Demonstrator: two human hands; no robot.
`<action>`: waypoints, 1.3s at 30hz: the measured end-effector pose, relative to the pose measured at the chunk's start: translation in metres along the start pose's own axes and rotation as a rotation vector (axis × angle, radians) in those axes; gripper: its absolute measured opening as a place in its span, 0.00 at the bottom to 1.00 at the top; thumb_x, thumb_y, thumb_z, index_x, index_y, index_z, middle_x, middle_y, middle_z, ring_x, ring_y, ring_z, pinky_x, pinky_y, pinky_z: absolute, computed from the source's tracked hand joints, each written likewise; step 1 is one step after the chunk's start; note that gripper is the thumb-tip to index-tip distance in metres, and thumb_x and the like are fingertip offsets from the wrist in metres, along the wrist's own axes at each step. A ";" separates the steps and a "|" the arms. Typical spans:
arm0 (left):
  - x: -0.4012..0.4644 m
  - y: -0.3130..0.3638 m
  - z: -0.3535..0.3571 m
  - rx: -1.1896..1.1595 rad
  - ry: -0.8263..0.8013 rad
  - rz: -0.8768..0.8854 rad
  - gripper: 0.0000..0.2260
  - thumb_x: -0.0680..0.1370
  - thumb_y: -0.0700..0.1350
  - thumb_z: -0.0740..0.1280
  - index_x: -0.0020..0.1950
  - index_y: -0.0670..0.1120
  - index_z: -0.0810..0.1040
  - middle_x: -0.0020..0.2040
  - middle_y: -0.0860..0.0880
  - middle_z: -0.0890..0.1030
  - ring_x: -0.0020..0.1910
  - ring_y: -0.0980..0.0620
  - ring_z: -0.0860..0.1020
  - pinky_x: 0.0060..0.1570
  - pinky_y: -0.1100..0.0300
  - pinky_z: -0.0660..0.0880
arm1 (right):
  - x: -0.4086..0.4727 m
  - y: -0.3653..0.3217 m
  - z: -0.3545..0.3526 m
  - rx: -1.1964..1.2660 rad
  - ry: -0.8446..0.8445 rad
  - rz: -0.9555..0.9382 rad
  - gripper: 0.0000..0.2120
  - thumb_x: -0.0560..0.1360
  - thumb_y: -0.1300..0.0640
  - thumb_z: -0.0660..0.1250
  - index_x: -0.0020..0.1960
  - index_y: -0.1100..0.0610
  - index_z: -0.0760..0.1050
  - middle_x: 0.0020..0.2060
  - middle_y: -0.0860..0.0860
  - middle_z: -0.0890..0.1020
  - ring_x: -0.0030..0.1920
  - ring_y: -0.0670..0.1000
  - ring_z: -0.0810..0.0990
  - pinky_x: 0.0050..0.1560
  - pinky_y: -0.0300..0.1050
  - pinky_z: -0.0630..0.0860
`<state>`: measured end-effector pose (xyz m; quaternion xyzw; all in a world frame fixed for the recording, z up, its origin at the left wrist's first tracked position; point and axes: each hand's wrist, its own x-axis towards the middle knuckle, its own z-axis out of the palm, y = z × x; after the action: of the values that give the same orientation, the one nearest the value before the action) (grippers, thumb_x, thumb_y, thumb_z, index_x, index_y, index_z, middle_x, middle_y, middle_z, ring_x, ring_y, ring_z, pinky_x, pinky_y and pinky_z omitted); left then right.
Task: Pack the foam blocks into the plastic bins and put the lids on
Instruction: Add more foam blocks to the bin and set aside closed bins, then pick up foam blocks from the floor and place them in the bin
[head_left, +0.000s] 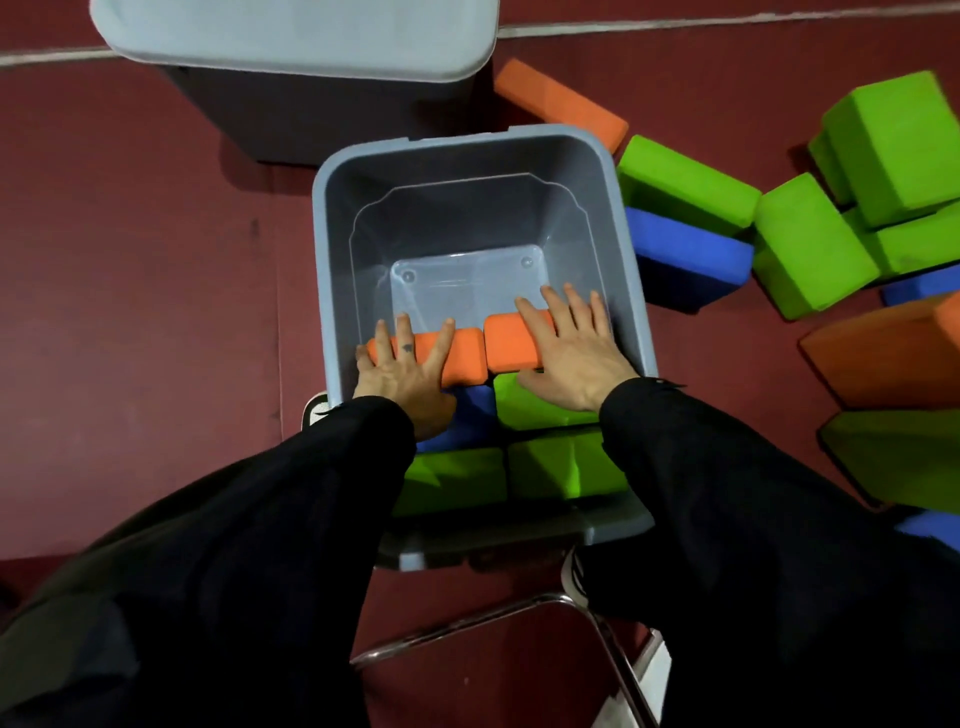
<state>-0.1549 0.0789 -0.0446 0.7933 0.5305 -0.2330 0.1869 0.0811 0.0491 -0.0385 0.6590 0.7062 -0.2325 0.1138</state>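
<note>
Packing step: both flat-fingered hands, left (400, 371) and right (571, 348), pressed orange blocks (511, 340) into the bin (332, 208); next, green blocks (685, 182) lay right of them.

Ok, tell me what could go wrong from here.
The left hand and right hand each press an orange block that sits proud of the green blocks in the open bin; if not pushed flat, the row may tilt and waste space. Many loose blocks lie right of the bin; stacked too high, they could stop a lid seating.
</note>
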 end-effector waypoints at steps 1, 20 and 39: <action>0.002 0.003 0.002 0.002 0.017 -0.007 0.42 0.75 0.58 0.60 0.79 0.58 0.33 0.81 0.37 0.40 0.79 0.31 0.41 0.74 0.30 0.48 | 0.001 0.001 0.006 -0.017 0.037 0.016 0.44 0.76 0.28 0.53 0.83 0.48 0.46 0.82 0.59 0.50 0.82 0.63 0.45 0.79 0.66 0.40; 0.007 0.039 -0.017 -0.065 0.258 0.251 0.32 0.75 0.53 0.59 0.78 0.44 0.60 0.76 0.41 0.66 0.75 0.40 0.64 0.73 0.38 0.60 | -0.007 0.012 -0.007 0.173 0.213 0.089 0.28 0.81 0.36 0.56 0.76 0.50 0.70 0.74 0.54 0.71 0.74 0.58 0.68 0.75 0.57 0.62; -0.054 0.233 -0.135 -0.063 0.383 0.590 0.22 0.77 0.51 0.61 0.70 0.45 0.70 0.66 0.44 0.74 0.61 0.39 0.75 0.56 0.43 0.76 | -0.199 0.140 -0.126 0.285 0.234 0.308 0.10 0.78 0.50 0.64 0.57 0.46 0.82 0.54 0.49 0.85 0.57 0.56 0.82 0.55 0.52 0.78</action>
<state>0.0666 0.0259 0.1089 0.9356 0.3106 0.0003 0.1677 0.2580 -0.0622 0.1384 0.7908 0.5658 -0.2318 -0.0289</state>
